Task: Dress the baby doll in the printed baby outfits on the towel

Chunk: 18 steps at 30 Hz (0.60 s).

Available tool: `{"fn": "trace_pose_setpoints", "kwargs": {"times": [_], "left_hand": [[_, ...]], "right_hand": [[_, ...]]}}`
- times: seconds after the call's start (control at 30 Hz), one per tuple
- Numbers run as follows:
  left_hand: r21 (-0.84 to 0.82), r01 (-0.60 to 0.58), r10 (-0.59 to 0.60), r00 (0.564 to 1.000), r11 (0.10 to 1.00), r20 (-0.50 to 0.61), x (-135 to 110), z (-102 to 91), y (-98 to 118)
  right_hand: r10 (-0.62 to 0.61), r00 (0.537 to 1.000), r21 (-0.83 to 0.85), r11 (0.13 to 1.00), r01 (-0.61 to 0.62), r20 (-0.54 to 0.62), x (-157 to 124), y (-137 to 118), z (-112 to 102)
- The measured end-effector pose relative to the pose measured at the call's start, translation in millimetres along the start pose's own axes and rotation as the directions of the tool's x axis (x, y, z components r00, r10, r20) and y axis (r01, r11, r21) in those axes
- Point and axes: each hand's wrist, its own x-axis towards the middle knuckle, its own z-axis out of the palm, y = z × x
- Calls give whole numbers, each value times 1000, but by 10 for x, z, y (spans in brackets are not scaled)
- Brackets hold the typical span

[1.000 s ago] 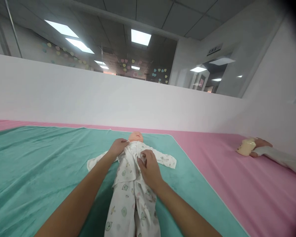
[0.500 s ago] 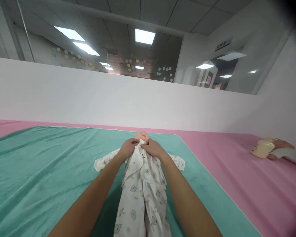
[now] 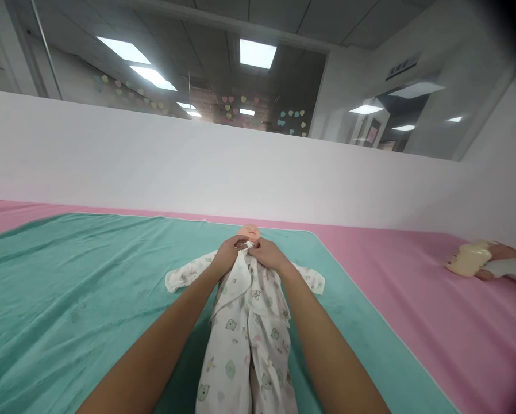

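Note:
A baby doll [image 3: 250, 232] lies on its back, its head toward the wall. It wears a white printed baby shirt [image 3: 258, 294] and matching trousers [image 3: 227, 368], with both sleeves spread out sideways. At the collar, my left hand [image 3: 228, 253] pinches the shirt's edge on the left. My right hand [image 3: 266, 253] grips the collar edge just opposite, fingertips close to the left ones. Below the hands one front flap folds over at an angle. The fingers hide the fastening at the neck and the doll's chin.
A teal blanket [image 3: 111, 299] lies under the doll on a pink sheet [image 3: 391, 276]. On the right, by the white wall [image 3: 154, 161], lies another doll-like figure [image 3: 469, 259] with a pale yellow part. Windows rise above the wall.
The view has tilted slightly. Both hands stay at the collar; the left fingers have shifted a little over the fabric edge, and the fingers remain close together.

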Motion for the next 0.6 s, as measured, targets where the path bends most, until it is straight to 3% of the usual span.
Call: {"fn": "trace_pose_setpoints", "kwargs": {"times": [0.1, 0.33, 0.47, 0.6], "left_hand": [[13, 50, -49, 997, 999, -65, 4, 18, 35], [11, 67, -65, 991, 998, -116, 5, 0, 48], [33, 88, -84, 992, 996, -89, 54, -4, 46], [75, 79, -74, 995, 994, -65, 65, -9, 50]], "right_hand": [[2, 1000, 69, 998, -1, -24, 41, 87, -16], [39, 978, 285, 958, 22, -206, 76, 119, 101], [63, 988, 498, 867, 16, -141, 58, 92, 127], [66, 994, 606, 795, -1, -85, 31, 56, 156]]}}
